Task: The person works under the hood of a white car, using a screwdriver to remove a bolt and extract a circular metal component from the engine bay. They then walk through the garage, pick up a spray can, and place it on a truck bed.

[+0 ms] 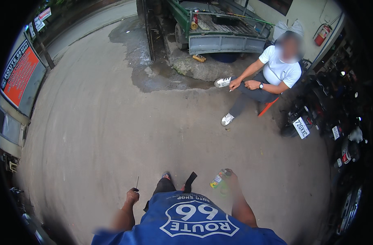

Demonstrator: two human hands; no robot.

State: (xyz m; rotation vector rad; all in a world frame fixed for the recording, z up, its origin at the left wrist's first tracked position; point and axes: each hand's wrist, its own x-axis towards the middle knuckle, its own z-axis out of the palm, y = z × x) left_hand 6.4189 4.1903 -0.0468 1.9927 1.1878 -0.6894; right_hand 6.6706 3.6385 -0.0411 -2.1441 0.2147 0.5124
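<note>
My left hand (132,197) is closed around the dark handle of a screwdriver (137,182), its thin shaft pointing away from me. Off to the right, my right hand (233,180) grips a see-through bottle (217,179) with a green and yellow label. Motion smears that hand and the lower part of the bottle, so I cannot make out what is inside. Both hands are held out from my sides, over the concrete ground (154,130). Between them is the front of my blue shirt (194,216).
Ahead to the right, a person in a white shirt (281,67) sits on a red chair (269,107). Behind stands a green truck (219,43) beside wet ground (147,75). Parked motorcycles (303,118) line the right. A red signboard (21,75) stands at left; a fire extinguisher (322,35) hangs far right.
</note>
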